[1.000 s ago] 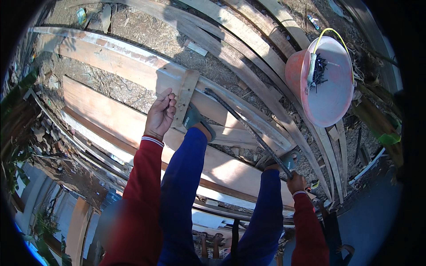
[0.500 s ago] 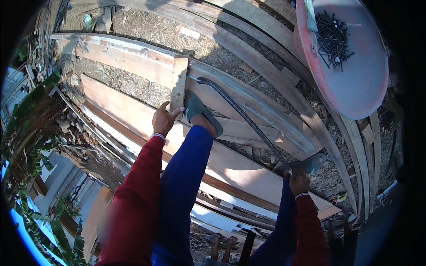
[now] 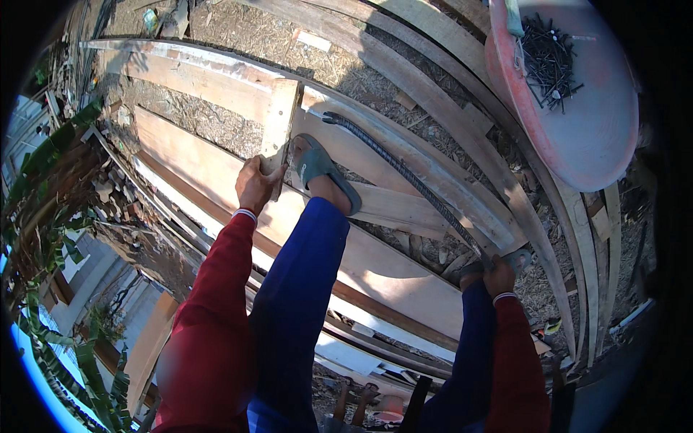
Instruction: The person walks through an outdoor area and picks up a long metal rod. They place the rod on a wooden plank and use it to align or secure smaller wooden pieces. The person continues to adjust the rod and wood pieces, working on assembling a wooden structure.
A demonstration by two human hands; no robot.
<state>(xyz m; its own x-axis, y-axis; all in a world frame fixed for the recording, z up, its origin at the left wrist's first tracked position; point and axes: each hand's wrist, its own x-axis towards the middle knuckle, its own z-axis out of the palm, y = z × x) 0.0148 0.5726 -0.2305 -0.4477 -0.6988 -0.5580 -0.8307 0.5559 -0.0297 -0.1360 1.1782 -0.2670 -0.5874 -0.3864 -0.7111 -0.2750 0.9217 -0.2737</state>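
Note:
My left hand [image 3: 255,185] is closed around the lower end of a short wooden board [image 3: 280,119]. The board's upper end lies against a long pale-streaked plank [image 3: 216,71]. On the right, my right hand [image 3: 498,277] grips the lower end of a dark, ribbed metal pry bar [image 3: 408,173]. Its curved, forked tip rests near the long plank, just right of the short board. Between the board and the bar is my left foot in a grey-green sandal [image 3: 317,167]. My other foot is partly hidden behind my right hand.
A pinkish basin [image 3: 599,137] holding a heap of dark nails [image 3: 547,61] stands at the upper right. Long planks [image 3: 447,130] and a wide plywood strip [image 3: 195,159] cover the ground, with dry litter between them. Banana leaves [image 3: 65,159] hang at the left.
My left hand has shifted left with the short board, which now leans further and has come away from my foot. My right hand has moved slightly up and right with the pry bar.

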